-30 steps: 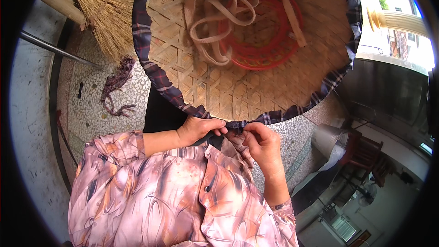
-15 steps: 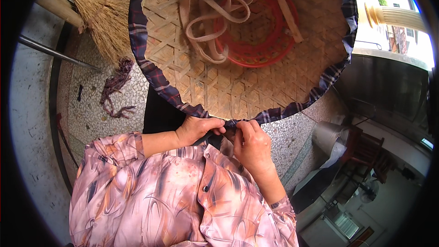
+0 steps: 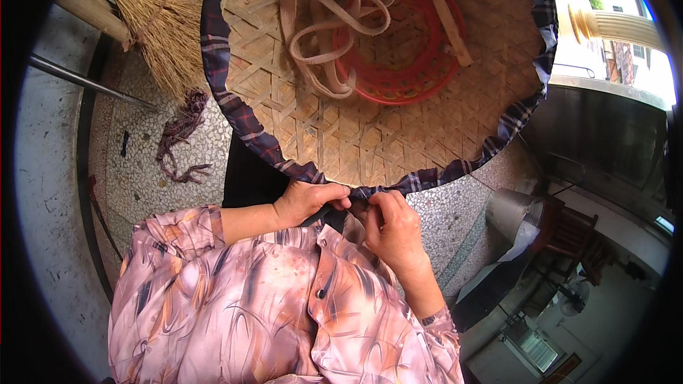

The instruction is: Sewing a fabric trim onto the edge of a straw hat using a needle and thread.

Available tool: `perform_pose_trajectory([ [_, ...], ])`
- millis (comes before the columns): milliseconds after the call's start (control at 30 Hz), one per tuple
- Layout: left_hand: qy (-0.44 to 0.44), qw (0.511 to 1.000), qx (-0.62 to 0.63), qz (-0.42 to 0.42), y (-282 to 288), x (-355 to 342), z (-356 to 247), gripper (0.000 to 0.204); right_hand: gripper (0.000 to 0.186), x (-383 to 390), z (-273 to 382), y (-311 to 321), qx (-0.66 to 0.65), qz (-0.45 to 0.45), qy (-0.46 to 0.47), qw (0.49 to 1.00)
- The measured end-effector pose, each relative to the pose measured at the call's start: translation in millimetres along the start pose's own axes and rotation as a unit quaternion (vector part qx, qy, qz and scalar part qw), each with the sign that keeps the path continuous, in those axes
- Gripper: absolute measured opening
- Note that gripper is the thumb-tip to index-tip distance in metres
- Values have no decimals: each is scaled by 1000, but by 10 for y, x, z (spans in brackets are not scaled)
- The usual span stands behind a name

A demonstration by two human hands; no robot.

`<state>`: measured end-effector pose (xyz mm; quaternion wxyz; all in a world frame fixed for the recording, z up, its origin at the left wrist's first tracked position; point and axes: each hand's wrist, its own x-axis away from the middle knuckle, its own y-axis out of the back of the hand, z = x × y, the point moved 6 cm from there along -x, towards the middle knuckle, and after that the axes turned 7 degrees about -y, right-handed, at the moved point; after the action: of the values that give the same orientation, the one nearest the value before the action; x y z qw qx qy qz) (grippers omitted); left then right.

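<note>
A round woven bamboo tray fills the upper middle, its edge wrapped in dark plaid cloth. Inside lie a red plastic basket and a loosely looped beige strap. My left hand is closed on the plaid edging at the near side, thumb along it. Just to its right, my right hand pinches at the same edging, fingers curled; whether it also holds something small there is too fine to tell. Both hands are close to my patterned pink shirt.
A straw broom and a metal rod are at the left. Tangled purple strands lie on the speckled floor. At the right are a metal bucket, a wooden chair, a fan and a dark steel panel.
Since a second ago my right hand has moved left and slightly up, closer to my left hand. The tray sits slightly higher and further left in view; my left hand is nearly unchanged.
</note>
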<state>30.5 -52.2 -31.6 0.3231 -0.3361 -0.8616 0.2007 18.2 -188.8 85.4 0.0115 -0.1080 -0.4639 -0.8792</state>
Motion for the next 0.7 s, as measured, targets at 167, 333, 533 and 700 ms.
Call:
perform_pose_trajectory([
  [167,-59,998,-3,-21,13,-3,-42,20,12,-5,10,-9,2,12,-2,1000],
  [333,-18,997,64,-47,21,-14,2,19,13,-17,24,-30,8,6,1,1000],
  [533,13,996,66,-53,8,-5,-21,19,16,-33,29,-65,11,6,10,1000],
  [700,39,993,91,-62,18,-9,46,19,18,-43,22,-47,-5,5,17,1000],
])
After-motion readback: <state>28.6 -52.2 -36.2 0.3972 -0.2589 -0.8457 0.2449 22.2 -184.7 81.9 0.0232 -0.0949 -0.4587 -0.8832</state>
